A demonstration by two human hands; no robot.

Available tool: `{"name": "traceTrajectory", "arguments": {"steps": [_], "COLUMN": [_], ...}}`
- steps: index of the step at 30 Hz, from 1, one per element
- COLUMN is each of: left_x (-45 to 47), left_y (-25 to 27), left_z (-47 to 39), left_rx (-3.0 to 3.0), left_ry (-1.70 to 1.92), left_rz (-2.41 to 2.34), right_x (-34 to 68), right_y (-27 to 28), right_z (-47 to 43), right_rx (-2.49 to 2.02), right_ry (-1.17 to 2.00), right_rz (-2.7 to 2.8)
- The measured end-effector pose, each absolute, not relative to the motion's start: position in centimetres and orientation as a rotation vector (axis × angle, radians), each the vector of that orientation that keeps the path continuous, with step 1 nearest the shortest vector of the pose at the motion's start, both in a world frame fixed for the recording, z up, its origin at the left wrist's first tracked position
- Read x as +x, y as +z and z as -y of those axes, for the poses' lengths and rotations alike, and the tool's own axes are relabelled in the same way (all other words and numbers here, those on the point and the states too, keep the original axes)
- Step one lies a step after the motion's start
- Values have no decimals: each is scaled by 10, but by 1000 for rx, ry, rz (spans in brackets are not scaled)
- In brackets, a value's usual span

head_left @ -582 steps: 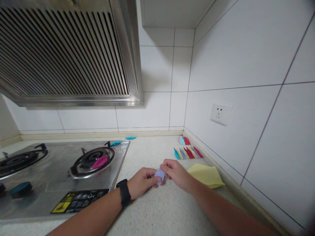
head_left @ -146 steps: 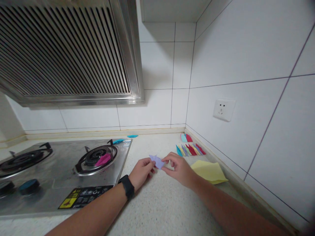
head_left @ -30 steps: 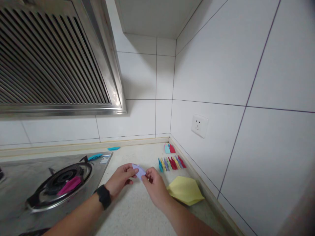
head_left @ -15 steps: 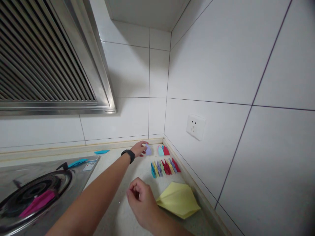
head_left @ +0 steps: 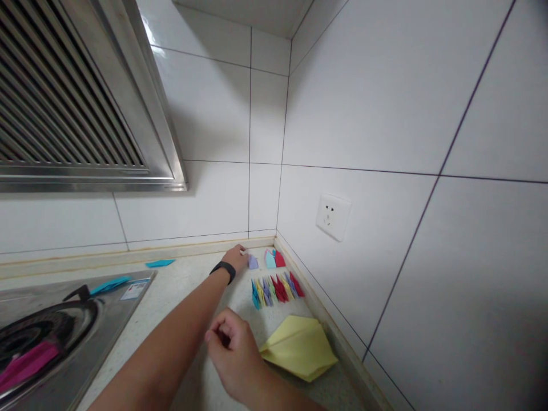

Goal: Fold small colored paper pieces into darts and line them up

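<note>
At the far end of the counter, my left hand (head_left: 236,257), with a dark wristband, is by the left edge of a small purple folded paper (head_left: 253,262). Its fingers are partly hidden, so I cannot tell whether they grip anything. My right hand (head_left: 233,348) is curled in a loose fist in the foreground, with nothing visible in it. Beside it lies a large yellow folded paper (head_left: 302,348). Beyond that stands a row of several small multicoloured folded papers (head_left: 277,290). Light blue and red folded papers (head_left: 274,259) sit in the corner.
At left is a gas stove (head_left: 111,319) with a magenta folded paper (head_left: 28,364) and a blue one (head_left: 110,285) on it. Another blue paper (head_left: 160,263) lies behind. A range hood (head_left: 171,165) overhangs the left; a socket (head_left: 334,217) is on the right wall.
The view has swung slightly to the right. My left hand has drawn a little left off the purple paper, its fingers now overlapping it less. My right hand stays curled.
</note>
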State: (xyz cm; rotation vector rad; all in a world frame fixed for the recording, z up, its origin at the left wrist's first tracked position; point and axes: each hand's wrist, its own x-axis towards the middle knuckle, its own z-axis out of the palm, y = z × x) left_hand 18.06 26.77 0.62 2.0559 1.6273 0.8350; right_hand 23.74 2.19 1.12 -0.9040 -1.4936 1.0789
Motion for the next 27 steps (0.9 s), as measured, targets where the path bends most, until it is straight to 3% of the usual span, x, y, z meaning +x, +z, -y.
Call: {"name": "traceTrajectory", "arguments": {"steps": [27], "left_x": [178], "left_y": [-7], "left_z": [-226], "left_rx": [2703], "left_ry": [630], "left_rz": [-1214], "right_x": [235], "right_y": [3], "right_z": [-26], "right_rx": [-903], "right_ry": [1193], "right_rz": [1408]}}
